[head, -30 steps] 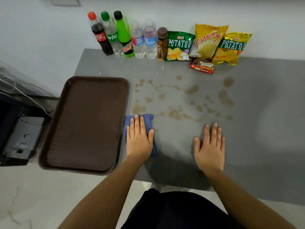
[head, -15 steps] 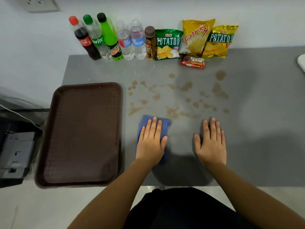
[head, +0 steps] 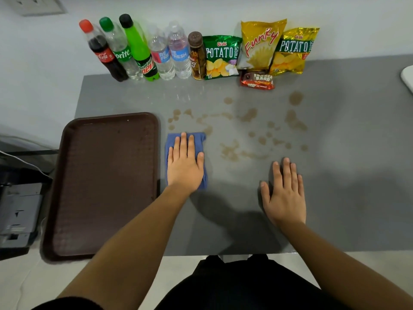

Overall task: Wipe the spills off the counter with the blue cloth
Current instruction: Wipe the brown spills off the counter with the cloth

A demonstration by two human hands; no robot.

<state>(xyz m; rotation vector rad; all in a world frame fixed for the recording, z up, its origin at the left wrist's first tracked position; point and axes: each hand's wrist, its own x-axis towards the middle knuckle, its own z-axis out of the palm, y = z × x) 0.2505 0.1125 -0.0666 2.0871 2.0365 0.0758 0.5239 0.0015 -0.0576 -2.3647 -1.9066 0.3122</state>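
Observation:
The blue cloth (head: pixel 172 140) lies flat on the grey counter (head: pixel 348 180), just right of the tray. My left hand (head: pixel 185 166) presses down on it with fingers stretched out, covering most of it. Brown spills (head: pixel 230 151) are scattered over the counter to the right of the cloth and beyond it, with bigger blots (head: pixel 295 98) toward the back. One small drop touches the cloth's far right corner. My right hand (head: pixel 283 195) rests palm down on bare counter, nearer to me than the spills, holding nothing.
A brown tray (head: pixel 105 182) sits at the counter's left end, overhanging the near edge. Several bottles (head: pixel 143 52), snack bags (head: pixel 223 57) and a chocolate bar (head: pixel 257 81) line the back wall. A white object (head: pixel 408 79) shows at the right edge. A dark device (head: pixel 17 211) stands left of the counter.
My left hand slid the cloth right, then back left beside the tray and farther away from me, over the stains there. My right hand stayed flat in place.

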